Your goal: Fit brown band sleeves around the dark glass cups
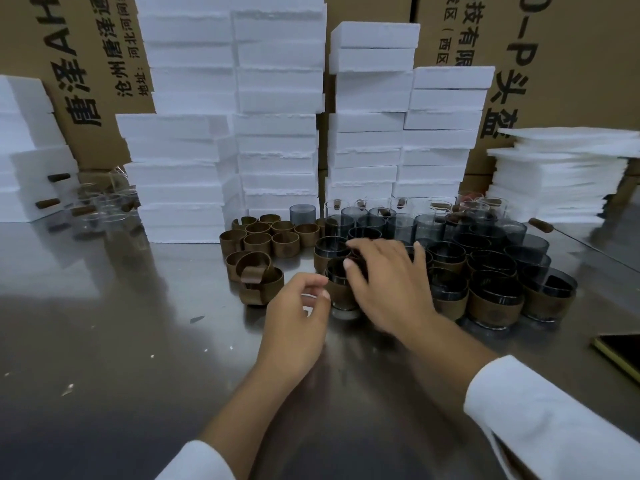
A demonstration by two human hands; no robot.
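Several dark glass cups [491,271] crowd the steel table at centre right; those in front wear brown band sleeves [493,308]. Loose brown sleeves [258,242] lie in a cluster to their left. My right hand [388,282] reaches over a sleeved cup [337,284] at the group's left edge, fingers spread on its rim and thumb at its side. My left hand [298,313] hovers just left of that cup with loosely curled fingers, holding nothing that I can see.
White foam blocks [277,116] stand stacked behind the cups, with cardboard boxes [571,57] at the back. Clear glasses [104,206] sit far left. Thin foam sheets [561,174] pile up at right. A dark flat object [620,353] lies at the right edge.
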